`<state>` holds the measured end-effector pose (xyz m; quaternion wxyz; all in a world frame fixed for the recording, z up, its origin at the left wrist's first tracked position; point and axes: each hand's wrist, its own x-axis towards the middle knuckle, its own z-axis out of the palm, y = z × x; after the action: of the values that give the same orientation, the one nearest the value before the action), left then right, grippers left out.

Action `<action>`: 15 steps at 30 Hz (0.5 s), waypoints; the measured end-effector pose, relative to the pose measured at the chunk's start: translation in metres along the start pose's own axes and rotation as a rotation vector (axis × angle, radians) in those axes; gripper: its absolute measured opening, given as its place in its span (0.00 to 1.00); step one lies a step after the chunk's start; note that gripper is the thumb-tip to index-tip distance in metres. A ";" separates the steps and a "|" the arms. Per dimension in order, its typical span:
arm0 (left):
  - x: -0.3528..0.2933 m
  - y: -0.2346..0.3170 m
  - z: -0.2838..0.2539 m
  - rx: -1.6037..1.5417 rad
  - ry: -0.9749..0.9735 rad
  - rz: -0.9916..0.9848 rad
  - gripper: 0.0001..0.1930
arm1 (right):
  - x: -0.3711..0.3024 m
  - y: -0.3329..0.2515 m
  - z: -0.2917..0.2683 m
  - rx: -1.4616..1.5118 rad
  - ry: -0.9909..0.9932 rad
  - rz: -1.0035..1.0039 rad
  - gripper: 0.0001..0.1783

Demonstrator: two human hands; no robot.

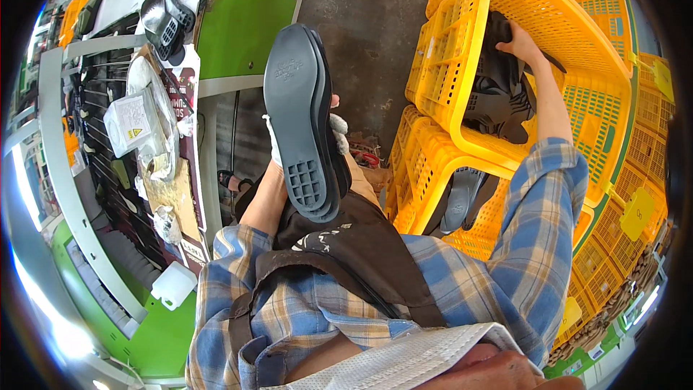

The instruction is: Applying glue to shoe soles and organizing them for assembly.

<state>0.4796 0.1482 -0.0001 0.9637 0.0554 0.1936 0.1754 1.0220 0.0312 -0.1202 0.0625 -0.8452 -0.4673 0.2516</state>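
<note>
A small stack of dark grey shoe soles is held upright in front of my body, tread grid at the lower end. My left hand, in a white glove, wraps round the stack from behind; most of it is hidden by the soles. Reaching into the upper yellow crate, my bare right hand has its fingers curled round the edge of a black shoe sole. More black soles lie heaped below that hand in the same crate.
Below the upper crate, another yellow crate holds grey soles. More yellow crates stand along the right. On the left is a green and white machine with a pair of soles on top and a plastic-wrapped bundle beside it.
</note>
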 end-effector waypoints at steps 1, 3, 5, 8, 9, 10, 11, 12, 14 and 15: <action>0.002 0.002 0.002 0.073 -0.040 -0.014 0.39 | -0.005 0.006 -0.008 0.011 0.040 -0.001 0.40; 0.003 0.003 0.003 0.088 -0.133 -0.047 0.38 | -0.025 0.008 -0.025 0.070 0.176 -0.081 0.37; 0.004 0.004 -0.002 0.049 -0.164 -0.013 0.40 | -0.048 -0.017 -0.044 0.134 0.266 -0.170 0.33; 0.009 0.004 -0.018 0.040 -0.272 -0.067 0.44 | -0.104 -0.087 -0.082 -0.091 0.418 -0.278 0.33; 0.011 0.005 -0.023 0.143 -0.341 -0.057 0.46 | -0.128 -0.115 -0.094 -0.117 0.459 -0.370 0.33; 0.011 0.002 -0.026 0.017 -0.379 -0.078 0.48 | -0.151 -0.146 -0.103 -0.140 0.518 -0.470 0.34; 0.013 0.001 -0.029 0.057 -0.445 -0.049 0.47 | -0.172 -0.175 -0.112 -0.143 0.508 -0.594 0.35; 0.011 0.000 -0.032 0.054 -0.377 -0.044 0.47 | -0.189 -0.205 -0.120 -0.165 0.501 -0.710 0.37; 0.010 0.001 -0.034 0.084 -0.269 -0.066 0.46 | -0.212 -0.260 -0.130 -0.221 0.447 -1.011 0.34; 0.009 0.002 -0.033 0.088 -0.176 -0.118 0.45 | -0.224 -0.286 -0.129 -0.272 0.443 -1.131 0.30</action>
<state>0.4740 0.1551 -0.0334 0.9822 0.1015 0.1187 0.1040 0.7696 0.0234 0.1714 0.1732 -0.4994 -0.8465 -0.0635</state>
